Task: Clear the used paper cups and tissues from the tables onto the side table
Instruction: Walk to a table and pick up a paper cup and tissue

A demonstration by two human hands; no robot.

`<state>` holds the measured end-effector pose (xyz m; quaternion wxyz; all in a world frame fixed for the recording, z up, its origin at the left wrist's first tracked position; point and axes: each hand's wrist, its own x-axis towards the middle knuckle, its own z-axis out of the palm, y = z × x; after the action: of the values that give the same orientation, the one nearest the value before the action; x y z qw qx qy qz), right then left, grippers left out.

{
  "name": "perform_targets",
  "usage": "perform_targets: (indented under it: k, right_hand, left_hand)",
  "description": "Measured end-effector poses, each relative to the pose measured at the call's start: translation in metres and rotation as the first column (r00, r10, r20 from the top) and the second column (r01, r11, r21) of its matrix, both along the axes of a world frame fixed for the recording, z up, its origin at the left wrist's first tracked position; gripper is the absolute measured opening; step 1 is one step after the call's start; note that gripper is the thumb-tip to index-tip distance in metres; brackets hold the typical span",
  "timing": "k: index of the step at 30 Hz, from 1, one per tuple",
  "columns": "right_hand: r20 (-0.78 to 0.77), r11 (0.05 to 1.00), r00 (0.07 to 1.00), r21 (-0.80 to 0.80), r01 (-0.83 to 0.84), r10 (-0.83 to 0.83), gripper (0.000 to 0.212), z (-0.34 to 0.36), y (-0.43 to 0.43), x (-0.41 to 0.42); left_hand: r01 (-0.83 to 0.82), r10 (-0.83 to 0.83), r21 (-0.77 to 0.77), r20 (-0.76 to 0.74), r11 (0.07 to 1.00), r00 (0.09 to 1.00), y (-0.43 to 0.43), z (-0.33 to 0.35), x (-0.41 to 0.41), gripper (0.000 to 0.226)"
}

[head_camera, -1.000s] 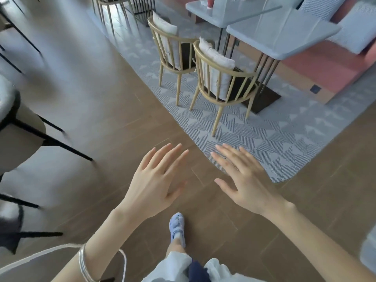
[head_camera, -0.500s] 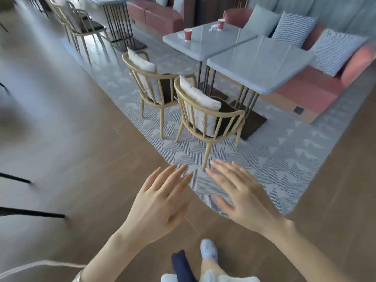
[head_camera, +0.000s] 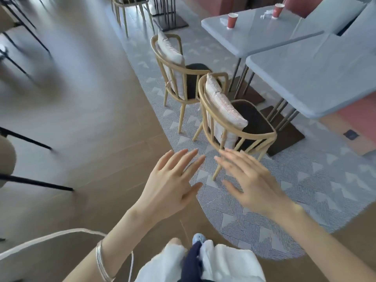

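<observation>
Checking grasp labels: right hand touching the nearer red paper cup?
Apart. Head view: the right hand hovers open above the patterned rug; the nearer red paper cup stands on the grey table, with wooden chairs between them.

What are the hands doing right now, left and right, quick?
Left hand: open, fingers straight and spread, holding nothing.
Right hand: open, fingers straight and spread, holding nothing.

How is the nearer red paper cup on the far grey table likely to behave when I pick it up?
Likely light and easily crushed: the red paper cup looks like a plain disposable one. It stands upright on the grey table, taller than wide, so a sideways nudge could tip it. Its contents cannot be seen, so lift it level.
</observation>
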<state>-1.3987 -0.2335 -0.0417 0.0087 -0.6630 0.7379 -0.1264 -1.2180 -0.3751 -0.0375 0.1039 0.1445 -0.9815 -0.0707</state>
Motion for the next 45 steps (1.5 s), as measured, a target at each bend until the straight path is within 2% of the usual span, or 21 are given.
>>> perform_targets:
  k: [5, 11, 19, 23, 29, 39, 45]
  right_hand:
    - [0.035, 0.998, 0.998, -0.031, -0.057, 0.058, 0.050, -0.004, -0.053, -0.031]
    - [0.075, 0.993, 0.991, -0.053, -0.103, 0.107, 0.050, -0.025, -0.129, -0.042]
    - [0.086, 0.994, 0.990, -0.015, -0.107, 0.108, 0.048, -0.031, -0.275, -0.046]
    - [0.077, 0.994, 0.992, -0.045, -0.095, 0.098, 0.048, -0.017, -0.349, -0.049]
    - [0.106, 0.989, 0.988, -0.100, -0.105, 0.115, 0.047, -0.010, -0.431, -0.061]
    - [0.107, 0.987, 0.984, -0.083, -0.136, 0.145, 0.045, -0.048, -0.566, -0.130]
    - [0.125, 0.982, 0.976, -0.084, -0.169, 0.179, 0.044, -0.031, -0.672, -0.195]
  left_hand:
    - [-0.085, 0.085, 0.021, 0.000, 0.996, 0.996, -0.041, -0.012, -0.014, 0.055]
    - [-0.113, 0.112, 0.031, 0.012, 0.993, 0.994, -0.116, -0.032, -0.024, 0.059]
    - [-0.126, 0.126, 0.034, 0.001, 0.991, 0.992, -0.265, -0.029, -0.026, 0.055]
    - [-0.100, 0.101, 0.034, -0.025, 0.994, 0.995, -0.340, -0.021, -0.027, 0.055]
    - [-0.147, 0.151, 0.052, -0.067, 0.988, 0.986, -0.416, -0.025, -0.040, 0.054]
    - [-0.156, 0.155, 0.056, 0.023, 0.986, 0.988, -0.553, -0.047, -0.111, 0.058]
    - [-0.185, 0.188, 0.080, -0.025, 0.979, 0.982, -0.650, -0.027, -0.179, 0.056]
